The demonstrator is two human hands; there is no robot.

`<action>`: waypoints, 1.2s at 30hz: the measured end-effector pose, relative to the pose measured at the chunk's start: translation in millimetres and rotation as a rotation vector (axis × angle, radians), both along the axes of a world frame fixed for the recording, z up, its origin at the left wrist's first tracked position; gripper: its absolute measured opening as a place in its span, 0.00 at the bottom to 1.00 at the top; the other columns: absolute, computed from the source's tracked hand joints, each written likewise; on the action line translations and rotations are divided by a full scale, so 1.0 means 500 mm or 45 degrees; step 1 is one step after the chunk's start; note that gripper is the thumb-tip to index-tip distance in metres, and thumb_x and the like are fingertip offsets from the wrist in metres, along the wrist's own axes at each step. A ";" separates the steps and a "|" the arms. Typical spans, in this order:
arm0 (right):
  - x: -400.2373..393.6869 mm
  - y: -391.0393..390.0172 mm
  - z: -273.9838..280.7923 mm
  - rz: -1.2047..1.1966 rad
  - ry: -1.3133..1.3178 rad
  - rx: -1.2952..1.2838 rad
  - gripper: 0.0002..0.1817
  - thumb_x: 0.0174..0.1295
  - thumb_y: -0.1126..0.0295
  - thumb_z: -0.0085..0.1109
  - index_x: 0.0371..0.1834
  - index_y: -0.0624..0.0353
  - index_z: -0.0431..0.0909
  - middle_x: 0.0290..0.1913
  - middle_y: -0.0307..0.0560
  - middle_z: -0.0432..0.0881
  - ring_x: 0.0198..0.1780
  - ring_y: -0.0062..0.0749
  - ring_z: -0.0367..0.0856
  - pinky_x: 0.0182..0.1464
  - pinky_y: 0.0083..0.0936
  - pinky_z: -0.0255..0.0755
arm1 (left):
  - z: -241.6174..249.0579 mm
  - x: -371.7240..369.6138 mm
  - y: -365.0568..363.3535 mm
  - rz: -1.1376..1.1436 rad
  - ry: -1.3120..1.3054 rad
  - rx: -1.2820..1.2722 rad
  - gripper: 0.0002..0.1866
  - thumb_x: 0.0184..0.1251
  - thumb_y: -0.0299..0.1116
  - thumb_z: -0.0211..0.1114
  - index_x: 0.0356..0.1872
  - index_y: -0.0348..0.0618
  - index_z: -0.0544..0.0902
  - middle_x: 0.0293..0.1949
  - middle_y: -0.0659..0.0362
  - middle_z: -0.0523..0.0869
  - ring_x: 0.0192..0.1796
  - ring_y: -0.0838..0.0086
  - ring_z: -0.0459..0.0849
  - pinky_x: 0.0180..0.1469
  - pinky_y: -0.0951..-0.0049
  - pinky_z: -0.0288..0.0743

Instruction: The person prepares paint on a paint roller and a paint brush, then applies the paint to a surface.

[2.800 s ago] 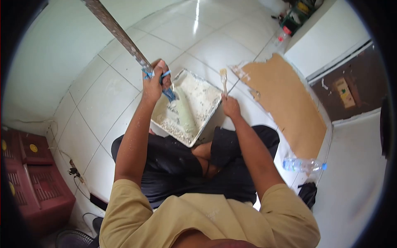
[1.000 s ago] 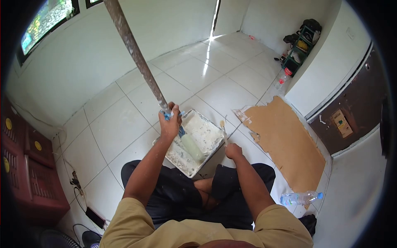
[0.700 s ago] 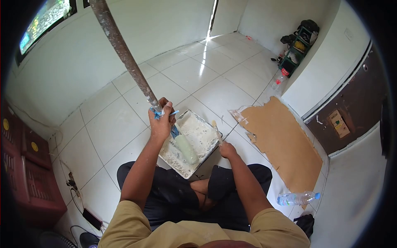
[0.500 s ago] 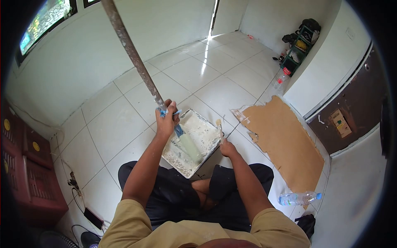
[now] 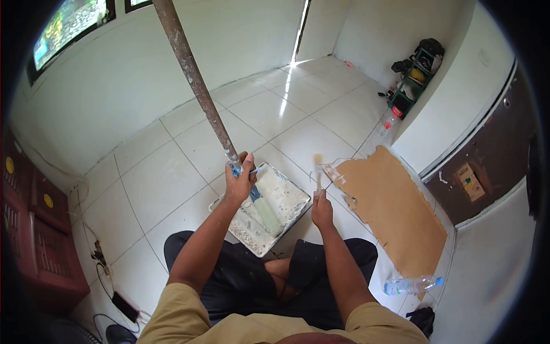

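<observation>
My left hand (image 5: 240,179) is closed round the lower end of a long, paint-spotted pole (image 5: 197,86), near a blue tie. Below that hand, a pale green paint roller (image 5: 267,215) on the pole's end rests in a paint tray (image 5: 298,202) smeared with whitish paint. My right hand (image 5: 322,210) grips a paintbrush (image 5: 318,179) by its handle, bristles pointing away from me. The brush is somewhat blurred and stands just right of the tray, apart from it.
A torn sheet of cardboard (image 5: 395,212) lies on the tiled floor to the right, with a plastic bottle (image 5: 412,285) at its near end. At left are a dark red cabinet (image 5: 51,235) and cables beside a phone (image 5: 125,306). A green rack (image 5: 415,80) stands far right.
My right hand has moved the paintbrush away from the tray's right edge, towards the cardboard. My left hand still holds the pole, and the roller remains in the tray. The view has shifted slightly.
</observation>
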State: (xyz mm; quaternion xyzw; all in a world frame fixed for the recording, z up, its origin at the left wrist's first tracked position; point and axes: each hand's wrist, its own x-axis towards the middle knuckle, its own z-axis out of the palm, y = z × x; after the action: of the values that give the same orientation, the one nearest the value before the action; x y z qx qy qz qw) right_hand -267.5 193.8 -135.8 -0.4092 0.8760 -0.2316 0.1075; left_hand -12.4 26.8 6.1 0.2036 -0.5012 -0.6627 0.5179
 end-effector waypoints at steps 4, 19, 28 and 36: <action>-0.064 0.019 -0.119 0.430 0.124 0.707 0.28 0.78 0.50 0.44 0.61 0.66 0.78 0.52 0.69 0.86 0.57 0.62 0.85 0.59 0.55 0.77 | 0.004 0.012 0.002 -0.039 0.045 0.062 0.21 0.81 0.44 0.62 0.27 0.46 0.71 0.19 0.67 0.69 0.18 0.84 0.67 0.21 0.76 0.61; -0.043 0.047 -0.129 0.225 0.311 0.262 0.21 0.82 0.56 0.42 0.42 0.63 0.76 0.29 0.63 0.85 0.35 0.65 0.86 0.43 0.60 0.77 | -0.038 0.004 0.010 -0.051 0.110 -0.050 0.23 0.81 0.53 0.61 0.30 0.47 0.70 0.21 0.67 0.68 0.20 0.84 0.67 0.21 0.79 0.60; -0.012 0.039 -0.079 0.052 0.040 0.582 0.28 0.78 0.48 0.43 0.56 0.60 0.85 0.56 0.64 0.87 0.60 0.57 0.86 0.63 0.58 0.75 | -0.029 0.006 -0.017 -0.088 0.165 0.058 0.21 0.81 0.50 0.61 0.31 0.47 0.71 0.21 0.68 0.68 0.21 0.83 0.69 0.22 0.79 0.61; -0.034 0.031 -0.134 0.056 -0.103 0.599 0.30 0.78 0.47 0.43 0.54 0.63 0.85 0.56 0.62 0.87 0.61 0.58 0.85 0.62 0.59 0.75 | 0.058 0.059 0.041 -0.036 0.189 0.060 0.21 0.79 0.50 0.64 0.32 0.48 0.70 0.23 0.67 0.68 0.21 0.83 0.67 0.21 0.79 0.60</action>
State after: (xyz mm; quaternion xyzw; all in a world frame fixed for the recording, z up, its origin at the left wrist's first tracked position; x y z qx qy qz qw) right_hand -284.5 209.4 -203.1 -0.3822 0.8917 -0.0350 0.2400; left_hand 17.1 47.1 35.0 0.1590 -0.4487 -0.6947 0.5393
